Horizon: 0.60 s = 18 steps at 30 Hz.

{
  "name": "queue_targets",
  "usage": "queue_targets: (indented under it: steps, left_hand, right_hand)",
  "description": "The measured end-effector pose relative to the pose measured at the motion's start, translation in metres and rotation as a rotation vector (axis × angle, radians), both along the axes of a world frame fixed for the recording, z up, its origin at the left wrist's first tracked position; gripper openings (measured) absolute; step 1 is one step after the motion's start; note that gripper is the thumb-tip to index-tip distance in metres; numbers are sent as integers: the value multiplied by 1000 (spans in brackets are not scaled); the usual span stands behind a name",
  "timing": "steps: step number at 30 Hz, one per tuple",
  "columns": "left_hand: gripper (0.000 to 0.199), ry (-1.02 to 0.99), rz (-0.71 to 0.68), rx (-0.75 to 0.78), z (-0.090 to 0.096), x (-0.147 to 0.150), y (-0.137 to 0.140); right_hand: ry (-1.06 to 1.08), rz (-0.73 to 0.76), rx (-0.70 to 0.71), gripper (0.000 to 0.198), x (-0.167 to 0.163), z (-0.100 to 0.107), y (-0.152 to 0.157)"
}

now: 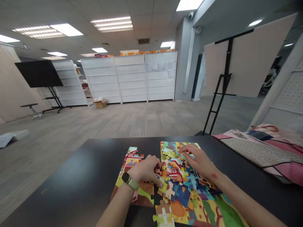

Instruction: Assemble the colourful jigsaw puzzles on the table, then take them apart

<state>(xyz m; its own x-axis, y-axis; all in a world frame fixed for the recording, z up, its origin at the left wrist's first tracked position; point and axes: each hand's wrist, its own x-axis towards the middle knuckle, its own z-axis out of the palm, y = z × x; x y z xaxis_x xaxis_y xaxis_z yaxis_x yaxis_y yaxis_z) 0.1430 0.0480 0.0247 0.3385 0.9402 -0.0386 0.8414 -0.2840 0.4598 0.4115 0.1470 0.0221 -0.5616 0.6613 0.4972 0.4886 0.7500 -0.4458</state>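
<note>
Over the gap between a partly joined jigsaw puzzle [145, 190] and a colourful picture board [201, 209], my left hand [145, 170] is curled, with a small reddish-brown puzzle piece [157, 171] at its fingers. The hold is partly hidden. A heap of loose puzzle pieces [182, 192] covers much of the board. My right hand [197, 159] reaches onto the heap's far side, thumb and fingers apart, fingertips on the pieces. Within the heap shows a piece with a red-and-white barn [174, 171]. Joined pieces with a white stripe [164, 216] lie at the near edge.
The black table [71, 179] extends left of the puzzle. Pink and patterned fabric [258, 148] lies at its right. Beyond stand a board on a black easel [223, 78], white shelves [131, 78], a cardboard box [100, 103] and a screen on a stand [39, 74].
</note>
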Motion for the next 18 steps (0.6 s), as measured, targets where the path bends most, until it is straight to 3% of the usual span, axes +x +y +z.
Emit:
queue_targets:
  steps: [4, 9, 13, 16, 18]
  left_hand:
    - [50, -148, -5, 62, -1, 11, 4]
    - [52, -137, -13, 336, -8, 43, 6]
    - [34, -187, 38, 356, -10, 40, 12]
    - [24, -220, 104, 332, -4, 16, 14]
    - [22, -216, 139, 331, 1, 1, 7]
  right_hand:
    - [-9, 74, 31, 18, -3, 4, -10]
    - [-77, 170, 41, 18, -7, 2, -15]
    - [-94, 196, 45, 21, -7, 15, -25]
    - [-168, 271, -8, 21, -13, 22, -64]
    - [-240, 371, -90, 29, -19, 11, -106]
